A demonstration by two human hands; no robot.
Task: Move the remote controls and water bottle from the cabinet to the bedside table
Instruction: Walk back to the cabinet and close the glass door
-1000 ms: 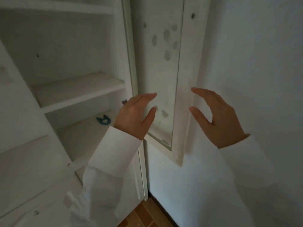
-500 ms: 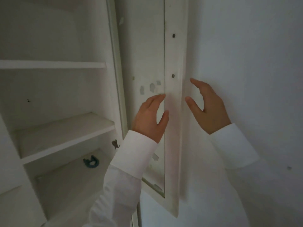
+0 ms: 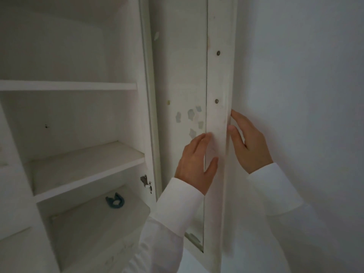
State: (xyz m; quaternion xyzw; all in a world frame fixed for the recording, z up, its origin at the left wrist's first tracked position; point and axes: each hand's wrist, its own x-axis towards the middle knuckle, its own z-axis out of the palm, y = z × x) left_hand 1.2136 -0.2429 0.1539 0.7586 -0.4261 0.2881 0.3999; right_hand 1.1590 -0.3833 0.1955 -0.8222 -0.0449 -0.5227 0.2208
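Both hands apart, left hand [image 3: 196, 164] and right hand [image 3: 249, 143] flanking open cabinet door [image 3: 217, 119] edge (shelves bare)

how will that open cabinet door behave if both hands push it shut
The cabinet door should swing stiffly as one panel on its hinge. Tall and narrow, it probably moves easily. Left hand and right hand flank its edge, so fingers might get pinched.

Both hands, left [image 3: 194, 164] & right [image 3: 249, 143], flank open cabinet door [image 3: 218, 79] edge.

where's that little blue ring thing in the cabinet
In the head view, the blue ring lies lower left on the lowest visible shelf, just left of the door hinge.
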